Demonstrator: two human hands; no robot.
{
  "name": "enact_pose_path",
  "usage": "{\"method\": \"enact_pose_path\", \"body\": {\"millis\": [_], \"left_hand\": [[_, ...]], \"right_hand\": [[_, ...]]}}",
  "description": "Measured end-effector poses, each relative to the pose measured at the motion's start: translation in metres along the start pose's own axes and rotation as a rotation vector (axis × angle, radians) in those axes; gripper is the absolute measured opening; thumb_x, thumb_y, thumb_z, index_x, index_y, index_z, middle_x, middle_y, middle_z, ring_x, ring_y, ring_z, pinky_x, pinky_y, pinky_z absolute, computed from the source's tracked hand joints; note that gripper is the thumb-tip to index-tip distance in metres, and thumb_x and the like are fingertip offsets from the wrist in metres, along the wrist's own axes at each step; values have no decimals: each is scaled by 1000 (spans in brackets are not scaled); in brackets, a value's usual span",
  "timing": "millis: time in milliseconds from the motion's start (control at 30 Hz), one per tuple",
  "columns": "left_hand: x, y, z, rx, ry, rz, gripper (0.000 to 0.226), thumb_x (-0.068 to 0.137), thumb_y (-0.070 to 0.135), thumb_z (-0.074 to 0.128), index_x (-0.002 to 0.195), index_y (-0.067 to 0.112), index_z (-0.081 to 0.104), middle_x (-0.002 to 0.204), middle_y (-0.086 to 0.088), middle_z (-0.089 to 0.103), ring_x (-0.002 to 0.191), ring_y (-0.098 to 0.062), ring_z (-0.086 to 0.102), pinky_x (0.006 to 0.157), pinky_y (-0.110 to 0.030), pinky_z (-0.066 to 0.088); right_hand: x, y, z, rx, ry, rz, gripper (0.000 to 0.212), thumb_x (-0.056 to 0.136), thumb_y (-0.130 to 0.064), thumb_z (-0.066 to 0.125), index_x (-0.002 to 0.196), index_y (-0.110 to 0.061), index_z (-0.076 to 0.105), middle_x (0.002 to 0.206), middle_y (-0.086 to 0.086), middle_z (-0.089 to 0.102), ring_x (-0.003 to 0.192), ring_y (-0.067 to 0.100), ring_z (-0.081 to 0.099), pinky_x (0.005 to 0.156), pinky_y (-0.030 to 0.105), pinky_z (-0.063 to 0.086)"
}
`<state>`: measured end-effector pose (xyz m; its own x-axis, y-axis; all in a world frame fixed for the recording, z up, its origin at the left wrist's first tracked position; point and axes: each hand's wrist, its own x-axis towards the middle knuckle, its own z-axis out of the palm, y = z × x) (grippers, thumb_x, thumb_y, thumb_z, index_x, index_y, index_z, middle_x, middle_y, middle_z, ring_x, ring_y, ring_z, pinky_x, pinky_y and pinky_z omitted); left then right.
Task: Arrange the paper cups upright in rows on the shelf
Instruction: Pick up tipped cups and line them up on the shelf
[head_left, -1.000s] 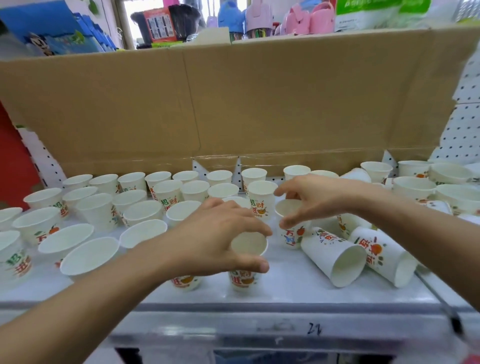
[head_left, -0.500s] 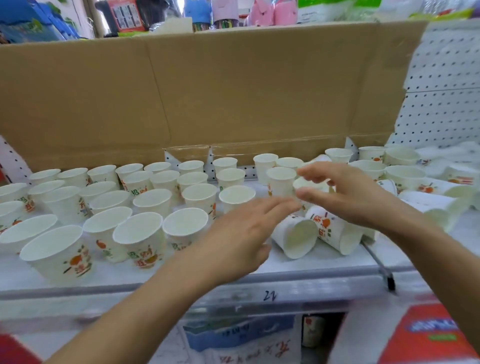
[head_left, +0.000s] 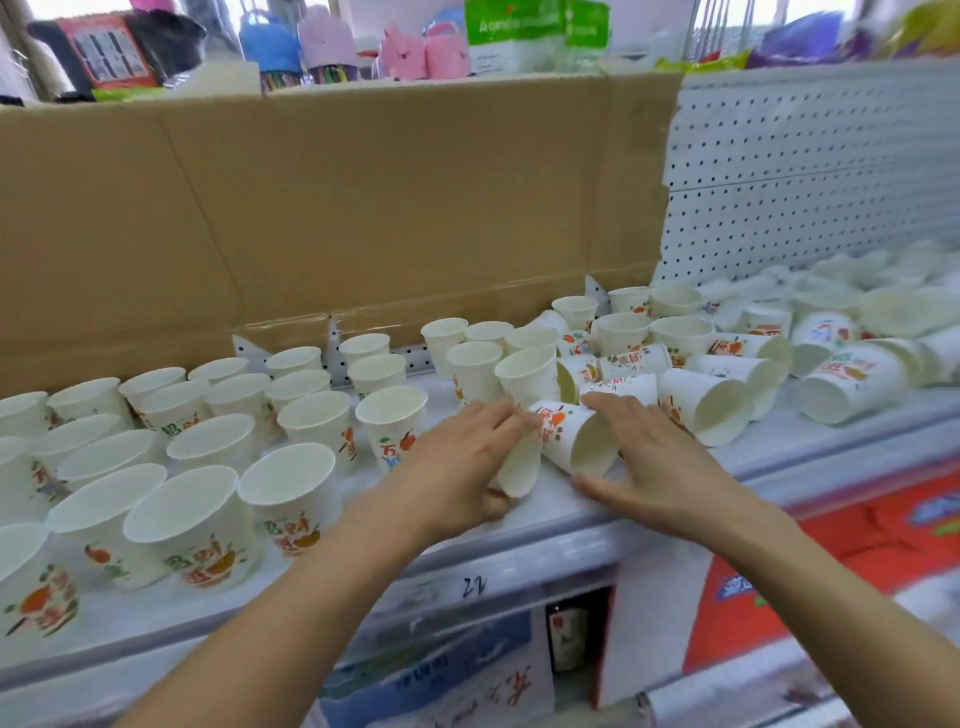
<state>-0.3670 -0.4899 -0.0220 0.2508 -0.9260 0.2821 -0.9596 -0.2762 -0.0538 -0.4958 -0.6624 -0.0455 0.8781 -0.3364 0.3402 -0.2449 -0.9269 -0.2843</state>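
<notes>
Several white paper cups with red and green print stand upright in rows (head_left: 291, 483) on the left half of the white shelf (head_left: 571, 525). To the right lies a heap of tipped cups (head_left: 722, 395). My left hand (head_left: 457, 462) grips a cup lying on its side (head_left: 519, 467), mouth toward me. My right hand (head_left: 649, 457) curls around a second fallen cup (head_left: 571, 436), fingers on its top and thumb flat on the shelf below it.
A tall cardboard sheet (head_left: 363, 218) backs the shelf; white pegboard (head_left: 810, 176) continues to its right. More tipped cups (head_left: 857, 332) spread along the right shelf. Goods sit on top behind the cardboard. Red packaging (head_left: 831, 540) lies below.
The view has swung right. Both hands left the upright cups at the middle and moved right onto two fallen cups near the front edge, closing around them.
</notes>
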Motion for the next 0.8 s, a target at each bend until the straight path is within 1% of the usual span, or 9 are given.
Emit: {"method": "enact_pose_path", "body": {"millis": [100,167,233,300,400,500,533,667,800], "left_hand": [[-9,2,-6,-258,177,-140,68,73,23,73,133,25,41,128,7,40,108,-11,46,88,-30,44],[-15,3,-13,-385,257,-203,65,73,24,74,130,27,42,127,10,40,105,-4,43,86,-22,39],[-20,4,-19,-479,203,-262,66,76,29,74,132,32,40,127,14,37,103,3,37,80,-15,33],[-24,4,-23,-548,86,-300,64,78,31,72,134,37,40,130,15,37,106,2,36,79,-14,32],[-26,1,-28,-510,-37,-305,65,82,31,68,140,35,38,140,10,37,120,-4,35,92,-19,29],[-26,-5,-39,-323,-122,-273,69,84,28,65,146,27,34,146,3,34,135,-14,26,103,-25,25],[-26,-7,-44,-273,-152,-251,70,84,26,64,147,26,33,147,2,33,136,-15,24,105,-25,24],[-23,-13,-61,-209,-233,-225,66,85,35,66,145,27,38,147,4,39,134,-14,33,106,-28,28],[-24,-19,-70,-201,-277,-239,59,86,39,67,140,28,47,144,7,46,130,-13,42,99,-24,32]], "right_hand": [[1,-3,-5,99,35,12,67,82,-39,62,140,-27,31,125,0,50,110,22,52,89,41,46],[5,-6,-12,122,6,-33,58,85,-35,62,138,-30,38,128,-3,47,110,16,51,91,37,45],[12,-11,-15,122,-44,-93,42,91,-29,59,132,-32,50,127,-8,47,96,8,49,87,29,42],[21,-14,-14,154,-18,-101,28,94,-23,57,120,-32,62,116,-8,55,83,4,46,79,25,38],[32,-18,-19,196,84,-86,21,93,-14,57,103,-23,73,93,-2,66,69,3,46,70,25,36],[41,-28,-41,205,20,-77,29,91,-7,55,69,-24,65,65,-6,57,62,11,46,55,17,33],[44,-31,-48,202,-39,-62,32,90,-6,55,67,-26,62,63,-8,55,61,12,47,53,15,33],[55,-41,-57,210,-233,31,25,88,-5,58,93,-24,73,69,-3,63,61,14,57,56,20,43],[60,-49,-51,189,-306,43,25,90,-6,58,94,-23,76,82,1,69,72,20,62,64,28,48]]}}
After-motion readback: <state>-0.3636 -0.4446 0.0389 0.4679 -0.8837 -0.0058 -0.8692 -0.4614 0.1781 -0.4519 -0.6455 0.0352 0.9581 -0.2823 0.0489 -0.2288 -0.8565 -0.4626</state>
